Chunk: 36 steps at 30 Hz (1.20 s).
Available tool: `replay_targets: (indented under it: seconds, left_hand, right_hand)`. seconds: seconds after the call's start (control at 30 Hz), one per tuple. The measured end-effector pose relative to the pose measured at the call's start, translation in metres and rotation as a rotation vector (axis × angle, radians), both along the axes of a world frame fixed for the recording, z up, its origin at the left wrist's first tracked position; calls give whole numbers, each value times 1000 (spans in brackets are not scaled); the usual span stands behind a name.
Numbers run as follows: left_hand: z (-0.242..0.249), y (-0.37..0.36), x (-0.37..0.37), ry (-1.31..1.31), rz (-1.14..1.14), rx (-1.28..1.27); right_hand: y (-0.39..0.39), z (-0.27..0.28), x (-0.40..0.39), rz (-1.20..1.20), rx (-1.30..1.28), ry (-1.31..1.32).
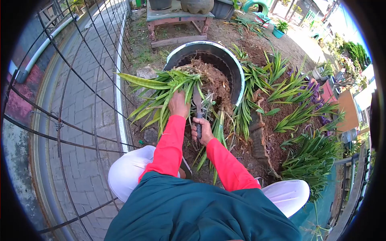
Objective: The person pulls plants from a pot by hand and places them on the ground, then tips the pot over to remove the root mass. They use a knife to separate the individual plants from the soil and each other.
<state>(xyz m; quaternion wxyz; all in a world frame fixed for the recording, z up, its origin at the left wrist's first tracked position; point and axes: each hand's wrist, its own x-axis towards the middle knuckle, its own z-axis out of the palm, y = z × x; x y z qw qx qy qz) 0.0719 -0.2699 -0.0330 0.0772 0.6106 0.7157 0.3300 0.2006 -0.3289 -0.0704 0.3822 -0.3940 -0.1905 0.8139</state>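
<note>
My left hand (179, 105) is closed around the base of a clump of long, strap-leaved green plants (161, 82). Its fingers are partly hidden by the leaves. In my right hand (203, 130) is a knife (198, 114) with a dark handle, its dull, brownish blade pointing away from me beside the clump. Both hands are at the near side of a round black planter (237, 72) with a white-painted rim. Brown soil and matted roots (215, 76) fill part of it. More long leaves (219, 124) hang down right of my right hand.
A wire fence (72, 64) runs along the left beside a paved path (96, 88). Beyond the planter stands a wooden table (179, 20) bearing pots. Broken roof tiles (259, 136) edge a bed of leafy plants (289, 108) on the right. A stone (146, 72) lies left of the planter.
</note>
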Motion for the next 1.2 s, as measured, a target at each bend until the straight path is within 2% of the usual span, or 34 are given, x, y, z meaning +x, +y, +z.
replay_targets:
  seconds: [0.13, 0.17, 0.27, 0.3, 0.37, 0.47, 0.6, 0.67, 0.7, 0.73, 0.77, 0.8, 0.87, 0.93, 1.0, 1.07, 1.1, 1.13, 1.2]
  left_hand:
    - [3, -6, -2, 12, -11, -27]
    - [-3, -7, -1, 21, -11, 85]
    - [-5, -9, 4, -13, 6, 137]
    - [3, -13, 8, -67, 42, 25]
    - [3, -16, 7, -94, 30, 54]
    - [9, -18, 11, -111, 2, 107]
    - [25, -11, 22, 13, -71, -2]
    - [31, -4, 27, -145, -94, 370]
    - [35, -4, 30, -258, -82, 408]
    - [41, -1, 31, -259, -84, 406]
    - [47, 0, 32, -228, -80, 141]
    - [49, 0, 35, -194, -77, -128]
    - [49, 0, 48, -217, -111, -135]
    - [49, 0, 61, -126, -97, -316]
    - [40, 9, 66, -141, -104, -337]
    - [5, 27, 68, -625, -340, -527]
    - [35, 7, 69, -849, -382, -661]
    - [22, 6, 75, -960, -397, -670]
    - [28, -6, 90, -1214, -327, -731]
  right_hand:
    - [-1, 16, 10, -8, 8, -26]
    - [-3, 24, 21, 21, -2, -23]
    - [-13, 35, 48, 74, -56, 142]
    - [-18, 35, 52, 69, -53, 141]
    - [-33, 33, 57, 109, -40, 570]
    - [-47, 38, 67, 107, -87, 558]
    - [-61, 45, 96, 138, -118, 437]
    - [-75, 46, 106, 127, -117, 406]
    - [-83, 52, 109, 109, -142, 215]
    - [-91, 56, 111, 95, -165, 26]
    - [-98, 58, 111, 105, -49, -131]
    - [-104, 61, 113, 99, -57, -130]
    - [-114, 71, 116, 73, -49, -167]
    - [-124, 73, 120, 65, -21, -190]
    - [-135, 80, 126, 62, 49, -446]
    - [-151, 85, 140, 53, 11, -510]
    - [-162, 84, 149, 45, -29, -547]
    - [-173, 83, 157, 35, -67, -585]
    - [-200, 76, 170, -29, -99, -618]
